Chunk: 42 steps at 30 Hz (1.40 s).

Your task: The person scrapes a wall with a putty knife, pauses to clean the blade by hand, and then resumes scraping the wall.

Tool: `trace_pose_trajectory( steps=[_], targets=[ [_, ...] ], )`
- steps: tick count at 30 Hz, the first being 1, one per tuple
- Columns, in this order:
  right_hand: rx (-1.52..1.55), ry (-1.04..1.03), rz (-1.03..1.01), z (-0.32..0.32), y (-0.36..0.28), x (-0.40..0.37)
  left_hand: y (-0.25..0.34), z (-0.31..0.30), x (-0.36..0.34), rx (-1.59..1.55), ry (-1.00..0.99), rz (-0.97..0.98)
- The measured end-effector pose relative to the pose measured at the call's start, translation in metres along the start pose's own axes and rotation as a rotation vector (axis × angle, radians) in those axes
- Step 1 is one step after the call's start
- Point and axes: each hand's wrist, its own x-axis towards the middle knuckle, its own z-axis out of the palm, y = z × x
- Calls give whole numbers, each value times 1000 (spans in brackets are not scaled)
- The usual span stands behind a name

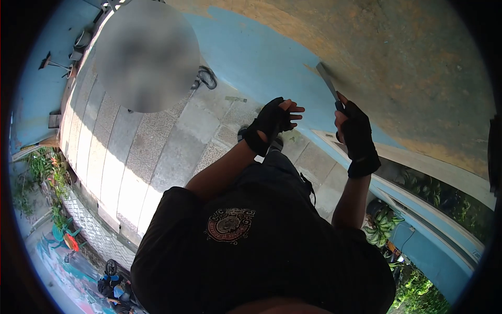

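Observation:
My right hand (pixel 356 131), in a black fingerless glove, is closed around the dark handle of a scraper (pixel 327 79). Its flat metal blade points up and left, with the tip at or very close to the wall (pixel 272 49). Light blue paint covers part of that wall, while a brownish, patchy surface shows above and to the right. My left hand (pixel 278 115), gloved the same way, hovers to the left in front of my body. Its fingers are apart and partly bent, and I see nothing in them.
Sunlit paving (pixel 167 152) stretches to the left. Dark sandals (pixel 207 77) lie near the wall base, beside a blurred round patch. A window ledge (pixel 418 201) and plants (pixel 379 230) are at right. A broom (pixel 52 63) leans far left; a motorbike (pixel 115 288) stands lower left.

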Motion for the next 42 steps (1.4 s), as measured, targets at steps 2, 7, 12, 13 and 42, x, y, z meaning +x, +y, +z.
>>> trace_pose_trajectory(
  steps=[2, 7, 12, 13, 42],
  targets=[
    [-285, 76, -359, 37, 28, 48, 7, -2, -6, 36, 55, 40],
    [-296, 7, -434, 57, 52, 19, 17, -17, -25, 30, 172, 138],
    [318, 58, -97, -17, 1, -38, 15, -17, -47, 98, 234, 174],
    [244, 11, -103, -28, 8, -22, 13, -16, -50, 104, 227, 177],
    [158, -38, -225, -69, 67, -30, -58, 22, -146, 37, 200, 368]
  ],
)
